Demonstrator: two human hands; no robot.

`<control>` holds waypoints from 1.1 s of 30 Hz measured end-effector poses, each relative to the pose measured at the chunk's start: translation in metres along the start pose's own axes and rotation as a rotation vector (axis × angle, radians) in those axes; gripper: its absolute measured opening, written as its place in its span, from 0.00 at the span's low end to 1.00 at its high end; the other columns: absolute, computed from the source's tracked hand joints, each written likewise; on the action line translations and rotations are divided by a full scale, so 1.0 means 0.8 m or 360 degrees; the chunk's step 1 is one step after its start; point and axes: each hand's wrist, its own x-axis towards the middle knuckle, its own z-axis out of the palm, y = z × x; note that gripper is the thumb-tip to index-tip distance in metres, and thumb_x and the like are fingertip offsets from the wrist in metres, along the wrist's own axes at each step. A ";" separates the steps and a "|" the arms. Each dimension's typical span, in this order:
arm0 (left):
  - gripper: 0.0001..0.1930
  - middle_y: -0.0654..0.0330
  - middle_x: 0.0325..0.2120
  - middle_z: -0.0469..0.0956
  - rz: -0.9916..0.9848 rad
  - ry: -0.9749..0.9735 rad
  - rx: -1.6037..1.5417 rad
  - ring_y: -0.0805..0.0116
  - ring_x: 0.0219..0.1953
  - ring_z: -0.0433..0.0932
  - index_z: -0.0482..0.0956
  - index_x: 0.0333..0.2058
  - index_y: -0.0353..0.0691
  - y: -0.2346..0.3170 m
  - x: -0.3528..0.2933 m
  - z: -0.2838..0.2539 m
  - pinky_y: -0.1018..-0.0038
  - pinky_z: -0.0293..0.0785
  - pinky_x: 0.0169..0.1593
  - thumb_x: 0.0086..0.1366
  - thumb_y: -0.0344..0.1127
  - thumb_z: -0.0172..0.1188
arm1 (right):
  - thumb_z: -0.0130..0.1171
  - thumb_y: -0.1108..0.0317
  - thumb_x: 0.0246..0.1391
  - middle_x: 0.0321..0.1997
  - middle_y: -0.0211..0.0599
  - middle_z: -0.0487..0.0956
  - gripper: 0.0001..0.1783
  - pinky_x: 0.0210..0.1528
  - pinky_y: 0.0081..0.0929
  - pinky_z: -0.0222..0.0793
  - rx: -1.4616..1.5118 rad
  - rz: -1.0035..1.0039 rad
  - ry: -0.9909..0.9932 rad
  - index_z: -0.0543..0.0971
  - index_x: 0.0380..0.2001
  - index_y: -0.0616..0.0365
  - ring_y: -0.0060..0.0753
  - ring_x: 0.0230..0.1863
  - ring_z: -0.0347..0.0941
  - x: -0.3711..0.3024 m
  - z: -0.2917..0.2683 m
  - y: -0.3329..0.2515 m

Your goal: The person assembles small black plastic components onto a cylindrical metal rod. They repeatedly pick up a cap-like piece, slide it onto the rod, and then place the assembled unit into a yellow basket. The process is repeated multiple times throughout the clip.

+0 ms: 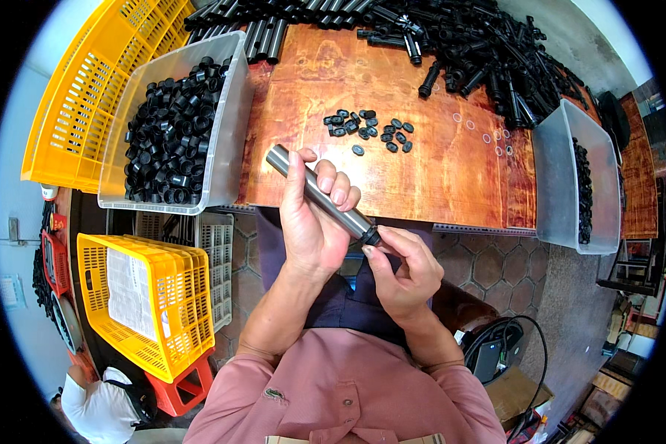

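A dark grey metal tube (333, 205) slants across in front of me, just off the table's near edge. My left hand (314, 218) is wrapped round its middle, palm up. At the tube's lower right end sits a black ring-shaped end piece (371, 237). The thumb and fingers of my right hand (403, 268) pinch that end piece. Beyond the tube, several small black oval parts (366, 124) lie loose on the wooden table (311, 81).
A clear bin (233, 133) of black caps stands at left, beside yellow crates (181, 296). Dark tubes (274, 41) and a heap of black parts (481, 59) line the back. Another clear bin (559, 177) is at right. A person (103, 403) is at lower left.
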 end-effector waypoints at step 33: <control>0.15 0.69 0.21 0.63 0.0035 -0.0015 0.0078 0.79 0.19 0.62 0.67 0.48 0.49 0.012 0.010 -0.010 0.82 0.60 0.23 0.75 0.52 0.48 | 0.68 0.83 0.44 0.38 0.47 0.82 0.17 0.36 0.19 0.78 0.0079 -0.0010 -0.0035 0.79 0.40 0.69 0.24 0.34 0.81 0.000 0.012 0.001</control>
